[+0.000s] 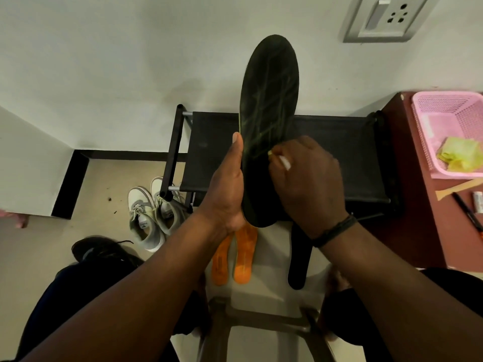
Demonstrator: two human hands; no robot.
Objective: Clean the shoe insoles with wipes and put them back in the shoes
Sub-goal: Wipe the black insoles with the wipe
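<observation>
One black insole (pixel 269 100) stands mid-frame, left hand (pixel 227 189) clasping its edge; right hand (pixel 305 178) pinching a wipe (pixel 283 162) should stroke firmly heel to toe.

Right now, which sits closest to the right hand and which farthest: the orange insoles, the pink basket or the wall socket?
From the right hand:
1. Orange insoles, just below it on the stool.
2. Pink basket, off to the right.
3. Wall socket, high up on the wall.

The left hand (pixel 227 189) holds a dark insole (pixel 269 100) upright by its heel, while the right hand (pixel 305 184) presses a wipe (pixel 283 162) against it. Two orange insoles (pixel 240 259) and another dark insole (pixel 298 259) lie on a white stool (pixel 274 288) below.
</observation>
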